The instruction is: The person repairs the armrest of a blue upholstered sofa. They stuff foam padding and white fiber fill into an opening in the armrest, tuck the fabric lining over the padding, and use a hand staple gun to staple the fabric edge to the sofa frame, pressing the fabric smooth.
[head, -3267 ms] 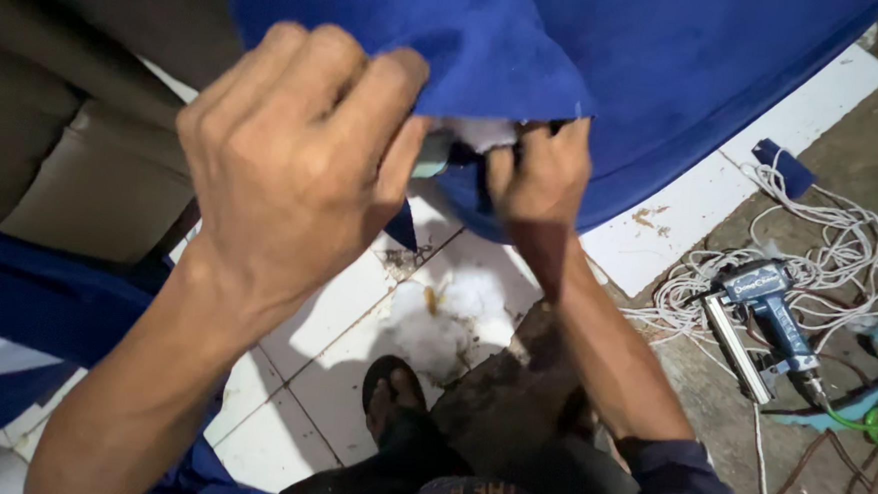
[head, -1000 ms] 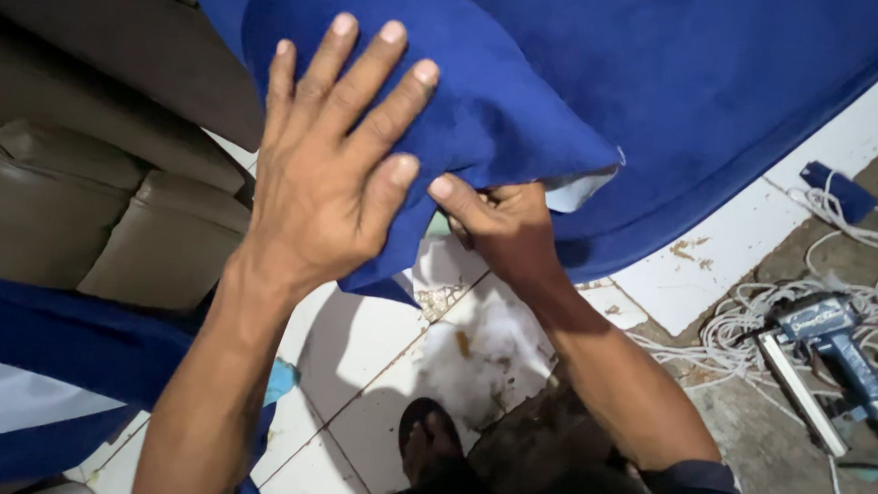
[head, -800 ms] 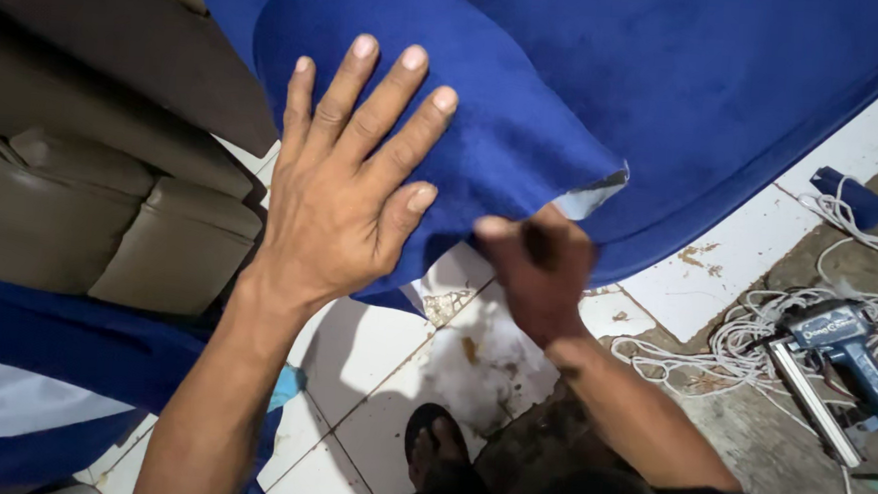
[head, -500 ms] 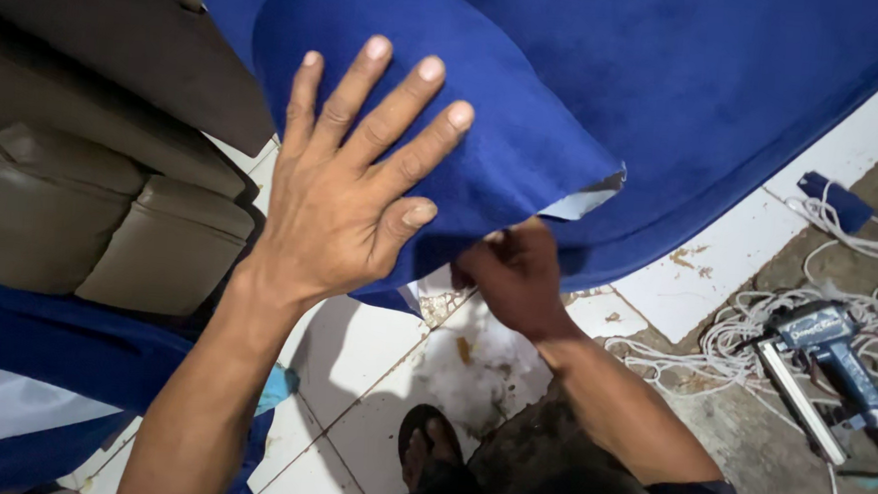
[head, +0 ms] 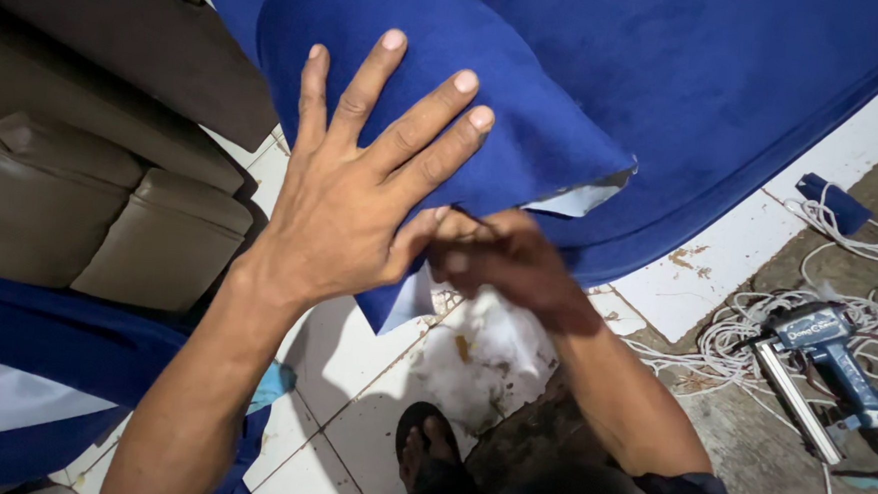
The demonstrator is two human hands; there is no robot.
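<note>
While a brown padded sofa piece [head: 90,209] fills the left side of the view, with more blue cloth [head: 43,347] draped below it over the tiled floor [head: 352,373], the work itself sits in the middle. The left hand [head: 361,203] lies flat on a folded flap of blue velvet fabric [head: 486,109], fingers spread wide and nothing held in it; judging by the spread palm, it presses the fold down so the cloth stays smooth and does not slip. Its grip is fully open, only the palm and fingers bearing on the cloth.

Just right of its thumb, the right hand [head: 503,265] is blurred and curled at the lower edge of the same flap, where the pale backing [head: 577,199] shows at the corner. It seems to pinch or tuck that edge, though whether its grip is closed on the cloth or on some small tool cannot be told.

Below the hands a tuft of white stuffing [head: 484,350] lies on the tiles, and a foot in a sandal [head: 426,457] stands near it. Toward the right edge of the floor a blue pneumatic staple gun [head: 823,367] lies among a tangle of white cord [head: 857,299], well apart from both hands, set down within reach.
</note>
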